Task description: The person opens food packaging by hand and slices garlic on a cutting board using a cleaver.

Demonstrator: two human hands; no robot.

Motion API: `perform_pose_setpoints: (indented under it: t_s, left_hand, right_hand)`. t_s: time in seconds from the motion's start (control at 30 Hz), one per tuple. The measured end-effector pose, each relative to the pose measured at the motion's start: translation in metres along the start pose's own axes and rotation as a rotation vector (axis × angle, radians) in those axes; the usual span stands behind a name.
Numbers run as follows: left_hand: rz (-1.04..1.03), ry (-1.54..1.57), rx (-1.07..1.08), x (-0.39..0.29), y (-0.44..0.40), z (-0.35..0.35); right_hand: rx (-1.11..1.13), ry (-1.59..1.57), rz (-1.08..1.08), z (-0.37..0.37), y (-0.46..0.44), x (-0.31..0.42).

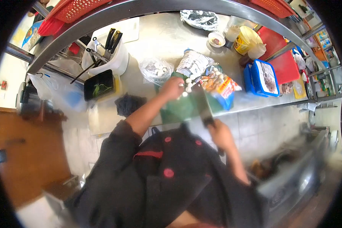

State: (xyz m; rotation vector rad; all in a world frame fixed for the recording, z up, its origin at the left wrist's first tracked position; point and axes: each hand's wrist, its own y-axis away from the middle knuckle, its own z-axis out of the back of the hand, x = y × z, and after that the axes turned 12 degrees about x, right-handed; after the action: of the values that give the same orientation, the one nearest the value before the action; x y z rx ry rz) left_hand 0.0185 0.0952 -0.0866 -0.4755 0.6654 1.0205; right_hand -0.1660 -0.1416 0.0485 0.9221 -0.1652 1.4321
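Note:
My right hand [221, 133] is closed round the handle of a large knife [203, 106], whose blade points away from me over a green cutting board [178, 110]. My left hand [172, 88] is closed at the board's left side, its fingertips beside small white round pieces [189, 85]; whether it holds one is too small to tell. Behind that hand sits a clear plastic bag [155, 71] with more white pieces in it. A white printed bag [193, 62] and a colourful food packet [219, 84] lie at the far and right sides of the board.
A white bin [119, 57] of utensils and a black tray [98, 85] stand at the left, with a dark cloth [130, 105] nearer. Blue tubs [265, 78], a yellow tub [247, 40] and a small bowl [216, 39] are at the right. A metal rail [140, 7] arches overhead.

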Motion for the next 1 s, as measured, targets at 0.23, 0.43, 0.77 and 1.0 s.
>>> perform_pose_setpoints:
  t_s: [0.23, 0.43, 0.77, 1.0]
  left_hand:
    - [-0.067, 0.071, -0.129, 0.000, 0.089, -0.012]
    - [-0.147, -0.005, -0.209, 0.002, 0.102, -0.018]
    - [-0.149, 0.020, -0.254, 0.005, 0.107, -0.023]
    - [-0.146, 0.000, -0.224, 0.006, 0.104, -0.025]
  right_hand:
    - [0.139, 0.073, 0.078, -0.014, 0.003, 0.020]
    - [0.208, 0.232, 0.051, -0.018, -0.007, 0.040]
    - [0.325, 0.358, 0.008, -0.016, -0.024, 0.050]
    - [0.258, 0.364, 0.036, -0.076, -0.075, 0.010]
